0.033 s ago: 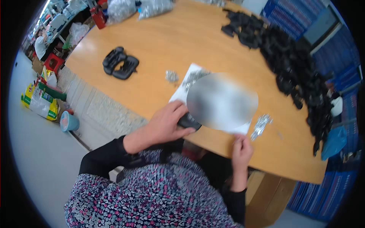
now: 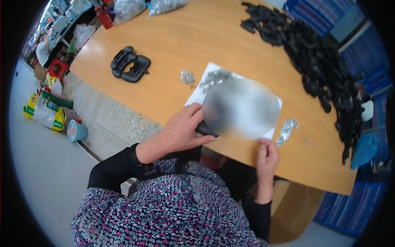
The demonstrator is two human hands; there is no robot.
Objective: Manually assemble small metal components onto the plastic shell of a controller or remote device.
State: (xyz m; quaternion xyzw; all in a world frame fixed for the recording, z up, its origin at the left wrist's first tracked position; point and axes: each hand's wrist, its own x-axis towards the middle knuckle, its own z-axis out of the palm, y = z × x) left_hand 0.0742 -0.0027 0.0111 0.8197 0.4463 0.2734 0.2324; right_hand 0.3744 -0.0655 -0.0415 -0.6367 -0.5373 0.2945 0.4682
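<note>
My left hand [image 2: 179,129] is closed around a smooth black curved part [image 2: 206,129] at the near left edge of a white sheet [image 2: 197,94]. My right hand [image 2: 267,157] is at the sheet's near right corner, thumb and fingers pinched together. Whatever they hold, if anything, is too small to make out. A blurred oval hides most of the sheet and the far end of the black part. On the sheet's far left lies a heap of small silvery metal pieces [image 2: 216,78]. A smaller silvery heap [image 2: 187,76] sits left of the sheet, and silvery strips [image 2: 287,131] lie to its right.
Several black curved parts [image 2: 131,66] stand grouped at the left of the wooden table [image 2: 173,41]. A long pile of black parts [image 2: 312,61] runs along the right edge, ending near a blue bag [image 2: 365,150]. Clear bags [image 2: 166,6] and a red object [image 2: 103,16] are at the back.
The whole view has shifted slightly. Both hands keep nearly the same pose, the left still around the black part and the right still pinched by the sheet's corner.
</note>
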